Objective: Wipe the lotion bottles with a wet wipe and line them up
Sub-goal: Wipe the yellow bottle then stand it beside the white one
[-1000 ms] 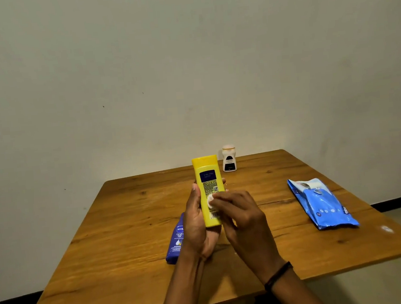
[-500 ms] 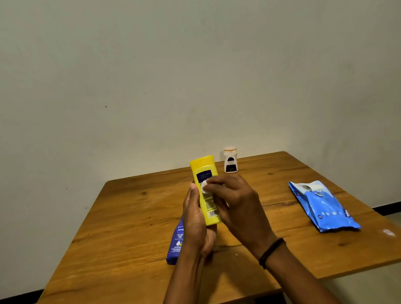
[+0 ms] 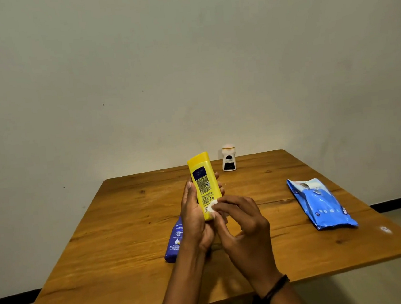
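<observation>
My left hand (image 3: 194,216) grips a yellow lotion bottle (image 3: 203,179) upright above the table, cap end up, its back label facing me. My right hand (image 3: 244,223) pinches a small white wet wipe (image 3: 213,208) and presses it against the bottle's lower part. A dark blue lotion bottle (image 3: 175,241) lies flat on the table behind my left wrist, partly hidden by it. A small white bottle (image 3: 228,157) with a dark label stands upright near the table's far edge.
The wooden table (image 3: 129,232) stands against a plain wall. A blue wet-wipe pack (image 3: 322,203) lies on its right side. A small white scrap (image 3: 385,229) rests near the right front corner. Floor shows beyond the table's right edge.
My right hand slid the wipe up the yellow bottle to near its top, then back down to the lower part. My left hand kept hold of the bottle.
</observation>
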